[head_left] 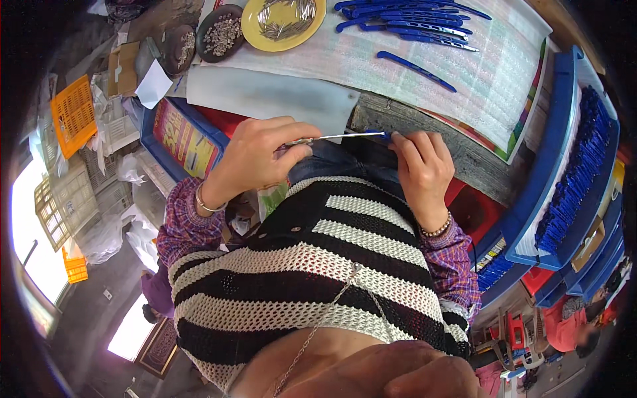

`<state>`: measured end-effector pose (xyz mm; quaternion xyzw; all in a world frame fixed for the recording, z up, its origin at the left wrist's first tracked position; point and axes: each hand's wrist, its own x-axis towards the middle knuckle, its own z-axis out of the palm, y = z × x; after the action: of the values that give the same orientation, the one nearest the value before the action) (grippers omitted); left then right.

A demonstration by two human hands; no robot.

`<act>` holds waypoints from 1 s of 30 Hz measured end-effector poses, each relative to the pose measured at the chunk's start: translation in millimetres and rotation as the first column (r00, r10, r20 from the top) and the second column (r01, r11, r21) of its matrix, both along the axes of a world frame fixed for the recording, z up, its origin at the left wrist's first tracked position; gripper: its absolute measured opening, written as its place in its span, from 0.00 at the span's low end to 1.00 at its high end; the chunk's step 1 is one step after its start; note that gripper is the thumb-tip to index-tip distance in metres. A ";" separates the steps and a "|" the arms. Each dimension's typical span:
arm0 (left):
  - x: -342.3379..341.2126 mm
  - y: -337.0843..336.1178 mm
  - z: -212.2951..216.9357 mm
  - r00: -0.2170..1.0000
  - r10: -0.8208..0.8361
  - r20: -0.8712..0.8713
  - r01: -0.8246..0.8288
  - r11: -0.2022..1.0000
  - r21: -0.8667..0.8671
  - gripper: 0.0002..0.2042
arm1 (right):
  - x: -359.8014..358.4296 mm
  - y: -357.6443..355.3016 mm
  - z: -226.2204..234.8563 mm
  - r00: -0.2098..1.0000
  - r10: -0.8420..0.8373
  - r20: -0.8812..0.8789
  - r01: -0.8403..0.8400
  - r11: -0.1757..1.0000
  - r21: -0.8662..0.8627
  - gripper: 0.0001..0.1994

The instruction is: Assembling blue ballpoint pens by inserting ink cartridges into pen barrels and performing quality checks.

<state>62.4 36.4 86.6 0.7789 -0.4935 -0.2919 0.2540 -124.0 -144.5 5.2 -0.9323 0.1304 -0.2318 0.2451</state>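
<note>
A thin metal blade (332, 137) with a blue tip is held level between the two hands, just above the lap and at the near edge of the desk (458, 156). The left hand (255, 156) has its fingers pinching the bare metal end, while the right hand (421, 166) has its fingers pressed together around the blue end (379, 134), probably so the handle can be steadied against the blade. Further out, one blue handle (417, 70) lies alone on the pale mat (398, 60), with a pile of perhaps eight more (405, 18) beyond. Three dishes sit at the far left: a yellow plate (284, 21) of metal strips and two dark bowls (222, 30) of small parts.
</note>
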 end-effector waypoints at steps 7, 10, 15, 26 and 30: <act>5.1 -22.2 20.1 0.977 -0.172 0.129 0.163 0.984 0.074 0.09 | -0.2 1.3 0.2 1.000 0.019 -0.017 -0.018 1.000 0.010 0.08; 0.0 -30.2 31.0 0.951 -0.220 0.218 0.188 0.969 0.158 0.09 | -1.1 3.7 -2.5 1.000 0.000 -0.002 0.000 1.000 -0.003 0.07; -5.1 -33.1 34.6 0.928 -0.239 0.285 0.175 0.957 0.233 0.09 | -1.7 3.2 -3.7 1.000 -0.003 0.021 0.003 1.000 -0.006 0.07; 1.3 -23.5 28.5 0.967 -0.180 0.180 0.150 0.974 0.167 0.09 | -2.7 1.3 -3.3 1.000 0.000 0.026 0.000 1.000 0.005 0.08; 2.6 -23.1 31.1 0.972 -0.183 0.149 0.155 0.971 0.180 0.09 | -2.7 0.8 -2.4 0.999 -0.022 0.032 0.021 0.999 0.036 0.08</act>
<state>65.0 13.3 117.7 0.7739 -0.5514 -0.2876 0.1201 -126.7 -143.6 2.9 -0.9225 0.1406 -0.2471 0.2611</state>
